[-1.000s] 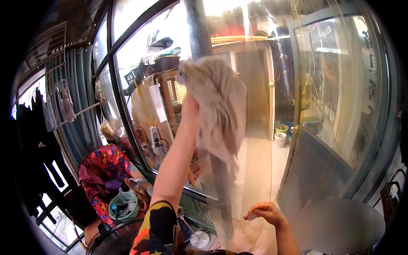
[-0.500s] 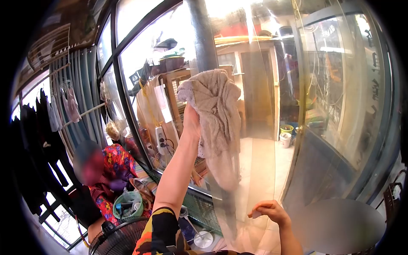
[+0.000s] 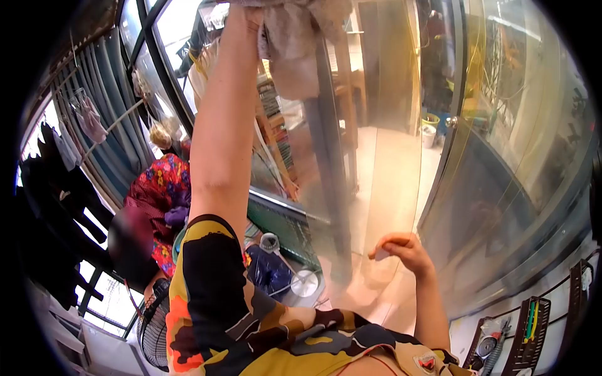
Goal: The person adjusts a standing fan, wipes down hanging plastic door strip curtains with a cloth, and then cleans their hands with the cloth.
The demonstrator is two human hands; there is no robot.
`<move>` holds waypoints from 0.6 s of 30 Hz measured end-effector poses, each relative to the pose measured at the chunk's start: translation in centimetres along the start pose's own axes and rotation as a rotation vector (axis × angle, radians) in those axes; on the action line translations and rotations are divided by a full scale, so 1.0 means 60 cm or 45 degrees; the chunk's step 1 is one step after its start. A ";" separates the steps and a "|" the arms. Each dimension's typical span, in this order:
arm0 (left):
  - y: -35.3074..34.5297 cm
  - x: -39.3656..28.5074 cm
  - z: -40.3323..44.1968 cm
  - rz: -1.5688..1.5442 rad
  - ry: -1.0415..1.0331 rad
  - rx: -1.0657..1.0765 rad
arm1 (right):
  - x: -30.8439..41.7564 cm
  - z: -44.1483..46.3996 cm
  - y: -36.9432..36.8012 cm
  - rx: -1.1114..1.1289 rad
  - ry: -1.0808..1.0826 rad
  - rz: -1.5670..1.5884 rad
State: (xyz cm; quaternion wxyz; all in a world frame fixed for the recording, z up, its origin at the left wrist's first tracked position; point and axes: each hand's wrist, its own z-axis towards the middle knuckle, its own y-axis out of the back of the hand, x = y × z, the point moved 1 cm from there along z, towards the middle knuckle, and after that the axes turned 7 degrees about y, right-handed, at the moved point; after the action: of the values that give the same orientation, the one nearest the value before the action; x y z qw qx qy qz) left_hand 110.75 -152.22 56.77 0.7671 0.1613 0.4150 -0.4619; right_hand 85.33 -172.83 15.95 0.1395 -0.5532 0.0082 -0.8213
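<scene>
My left arm is raised high, and my left hand is at the top edge, closed on a grey-brown towel. The towel is bunched against a clear plastic strip curtain, and its upper part is cut off by the frame. Lower down on the right, my right hand is in front of the curtain with its fingers curled in towards the thumb. Whatever those fingers hold, if anything, cannot be made out.
A person in red floral clothing is at the left, near a black fan. Dark clothes hang beyond. A dark blue bag lies below my left arm. Brown baskets hang at lower right. A glass door stands behind the curtain.
The view has tilted down, so the towel now sits at the top edge and more of my shirt shows. My left hand still holds the towel; my right hand stays curled.
</scene>
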 end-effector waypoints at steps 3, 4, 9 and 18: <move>-0.001 -0.017 0.001 0.175 0.065 -0.072 | -0.007 0.003 0.014 0.016 -0.009 0.007; -0.002 -0.017 -0.004 0.210 0.082 -0.094 | -0.006 0.005 0.013 0.018 -0.027 -0.024; -0.021 0.052 -0.121 0.613 0.114 -0.370 | -0.023 0.018 0.007 0.052 -0.083 -0.003; -0.148 0.282 -0.425 0.307 0.313 -0.716 | -0.027 0.001 0.035 0.197 -0.161 0.110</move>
State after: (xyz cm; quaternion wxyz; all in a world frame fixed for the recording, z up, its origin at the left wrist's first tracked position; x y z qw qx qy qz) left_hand 94.71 -150.48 29.30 0.7748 0.0457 0.5937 -0.2123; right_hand 86.40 -174.45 14.13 0.2172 -0.5907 -0.0401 -0.7761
